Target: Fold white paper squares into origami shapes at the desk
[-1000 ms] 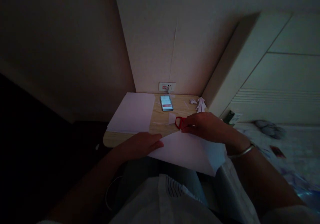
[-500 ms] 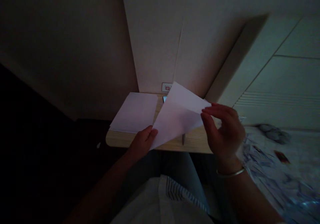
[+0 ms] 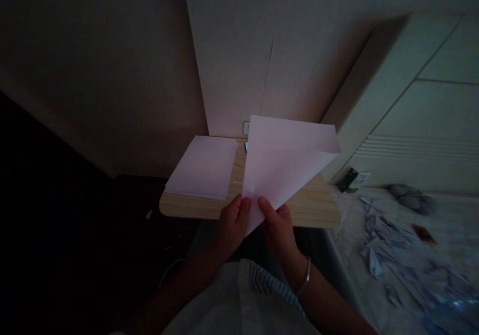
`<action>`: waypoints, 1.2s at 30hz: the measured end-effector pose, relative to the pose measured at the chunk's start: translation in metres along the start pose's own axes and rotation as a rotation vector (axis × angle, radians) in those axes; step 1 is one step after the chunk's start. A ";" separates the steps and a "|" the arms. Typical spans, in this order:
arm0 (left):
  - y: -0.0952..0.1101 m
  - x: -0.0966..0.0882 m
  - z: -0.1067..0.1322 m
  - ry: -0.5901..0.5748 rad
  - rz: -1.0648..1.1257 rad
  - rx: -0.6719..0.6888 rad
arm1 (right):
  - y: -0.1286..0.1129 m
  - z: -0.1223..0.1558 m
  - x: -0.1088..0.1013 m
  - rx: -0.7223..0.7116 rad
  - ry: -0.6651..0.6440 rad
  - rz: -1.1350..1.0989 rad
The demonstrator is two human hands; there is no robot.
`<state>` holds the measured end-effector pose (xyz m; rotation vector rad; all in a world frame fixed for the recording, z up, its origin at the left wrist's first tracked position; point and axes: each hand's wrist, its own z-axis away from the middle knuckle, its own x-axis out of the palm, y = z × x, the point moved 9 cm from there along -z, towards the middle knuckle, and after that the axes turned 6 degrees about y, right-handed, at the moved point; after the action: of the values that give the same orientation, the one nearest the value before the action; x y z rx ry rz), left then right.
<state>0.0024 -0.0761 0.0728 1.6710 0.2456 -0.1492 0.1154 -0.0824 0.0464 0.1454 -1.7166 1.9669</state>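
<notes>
I hold a folded white sheet of paper (image 3: 280, 168) upright in front of me, above the near edge of a small wooden table (image 3: 318, 208). My left hand (image 3: 232, 223) pinches its lower corner from the left. My right hand (image 3: 277, 228), with a silver bangle on the wrist, pinches the same corner from the right. The two thumbs nearly touch at the paper's bottom point. The sheet hides the middle of the table, including most of a phone (image 3: 246, 146) behind it.
A stack of white paper (image 3: 204, 168) lies on the table's left half. A wall socket (image 3: 246, 127) sits behind. To the right are a bed headboard (image 3: 411, 115), a dark box (image 3: 354, 179), and paper scraps (image 3: 377, 245) strewn over the bedding.
My right hand left the red scissors on the table, lifted the sheet, then came down to the lower corner beside my left hand. The sheet now stands upright and folded over.
</notes>
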 end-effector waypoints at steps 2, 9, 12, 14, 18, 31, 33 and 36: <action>0.002 0.000 0.002 0.013 0.010 0.012 | 0.000 0.000 -0.001 -0.011 0.032 -0.046; -0.001 0.006 0.005 -0.007 -0.003 0.012 | 0.005 0.002 -0.009 -0.018 0.108 -0.112; 0.001 0.006 0.007 -0.014 -0.021 0.020 | 0.005 0.004 -0.011 -0.017 0.129 -0.148; 0.002 0.007 0.008 -0.021 -0.032 0.019 | 0.005 0.005 -0.012 -0.012 0.137 -0.173; 0.004 0.007 0.009 -0.036 -0.064 0.036 | 0.007 0.006 -0.014 -0.005 0.146 -0.202; -0.022 0.007 0.005 -0.060 -0.179 0.037 | 0.012 -0.008 -0.029 0.050 0.194 -0.340; -0.023 0.006 0.007 -0.082 -0.174 0.035 | 0.006 -0.012 -0.035 0.025 0.201 -0.344; -0.025 0.005 0.010 -0.106 -0.180 0.034 | -0.004 -0.017 -0.044 -0.040 0.223 -0.341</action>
<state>0.0012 -0.0827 0.0465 1.6678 0.3141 -0.3777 0.1593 -0.0797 0.0284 0.1836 -1.4774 1.6334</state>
